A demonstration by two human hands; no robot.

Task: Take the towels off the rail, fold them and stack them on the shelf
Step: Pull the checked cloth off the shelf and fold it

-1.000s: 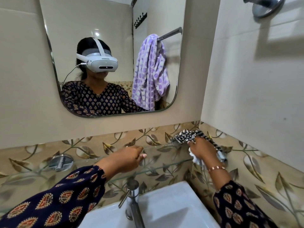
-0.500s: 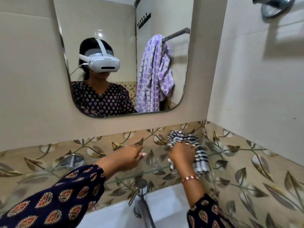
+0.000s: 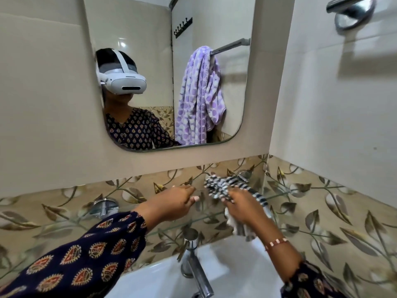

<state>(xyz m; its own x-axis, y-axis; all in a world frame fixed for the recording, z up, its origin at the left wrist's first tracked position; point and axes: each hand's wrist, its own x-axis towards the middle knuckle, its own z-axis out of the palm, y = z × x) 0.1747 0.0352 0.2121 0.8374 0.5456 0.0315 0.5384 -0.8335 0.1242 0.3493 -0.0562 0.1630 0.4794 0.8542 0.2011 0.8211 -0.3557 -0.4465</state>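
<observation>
A black-and-white checked towel point(image 3: 223, 184) lies bunched on the glass shelf point(image 3: 68, 224) near the right corner, part of it hanging over the shelf's front edge. My right hand point(image 3: 242, 206) is closed on it from above. My left hand point(image 3: 176, 201) hovers just left of the towel, fingers curled, holding nothing that I can see. In the mirror point(image 3: 150, 50) a purple dotted towel point(image 3: 198, 97) hangs from a metal rail point(image 3: 231, 46) behind me.
A chrome tap point(image 3: 194, 261) rises from the white sink point(image 3: 154, 280) below the shelf. A round metal shelf bracket point(image 3: 104, 207) sits on the leaf-patterned tiles at left. A chrome fitting point(image 3: 352, 11) juts from the right wall high up.
My right hand has dragged the checked towel leftward from the corner wall and now presses it onto the shelf. My left hand has stayed about where it was.
</observation>
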